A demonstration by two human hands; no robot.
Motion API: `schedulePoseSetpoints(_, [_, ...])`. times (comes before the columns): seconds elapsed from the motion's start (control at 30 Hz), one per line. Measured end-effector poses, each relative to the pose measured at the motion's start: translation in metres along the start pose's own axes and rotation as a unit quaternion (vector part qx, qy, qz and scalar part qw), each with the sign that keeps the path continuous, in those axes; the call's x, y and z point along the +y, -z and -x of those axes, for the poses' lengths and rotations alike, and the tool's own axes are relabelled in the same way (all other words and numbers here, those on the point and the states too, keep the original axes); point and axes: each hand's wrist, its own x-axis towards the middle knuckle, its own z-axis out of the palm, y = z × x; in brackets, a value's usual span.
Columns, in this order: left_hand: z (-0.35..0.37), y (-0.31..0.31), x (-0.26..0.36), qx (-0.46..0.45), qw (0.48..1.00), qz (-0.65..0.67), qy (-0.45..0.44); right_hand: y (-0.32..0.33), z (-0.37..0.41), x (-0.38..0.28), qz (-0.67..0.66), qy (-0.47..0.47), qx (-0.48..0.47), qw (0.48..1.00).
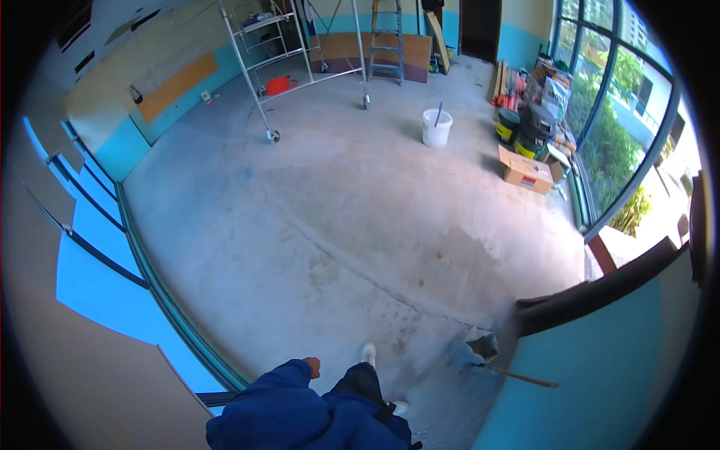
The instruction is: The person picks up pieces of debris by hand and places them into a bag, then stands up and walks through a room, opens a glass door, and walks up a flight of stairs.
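Note:
My left hand (313,367) hangs in front of my body at the end of a dark blue sleeve. Its fingers look curled in, and nothing sticks out of them. The hand touches nothing that I can see; the concrete floor (292,300) lies beneath it. My right hand is out of view. Below are my dark trousers and a white shoe (368,354). To the right on the floor, a grey crumpled-looking container (480,349) has a dark opening, and beside it lies a thin wooden stick (529,376).
A scaffold on wheels (300,54) and a stepladder (387,41) stand at the back. Ahead is a white bucket (436,135). An open cardboard box (527,174), dark buckets (507,126) and bags line the right-hand windows. A turquoise wall (585,375) borders the right.

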Motion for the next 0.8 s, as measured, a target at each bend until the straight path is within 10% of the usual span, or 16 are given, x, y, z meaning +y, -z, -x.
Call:
schedulePoseSetpoints(0.3, [-0.037,0.141,0.001,-0.013,0.98,-0.047,-0.193,0.084,-0.068,-0.314,-0.193,-0.048,0.005,0.98])
schedulePoseSetpoints(0.5, [-0.091,0.179,-0.015,0.236,0.959,0.152,-0.03,0.069,-0.078,-0.437,-0.184,-0.019,-0.022,0.983])
schedulePoseSetpoints(0.8, [-0.036,0.113,-0.087,0.141,0.979,0.149,0.022,0.059,-0.113,-0.537,-0.164,-0.021,-0.049,0.985])
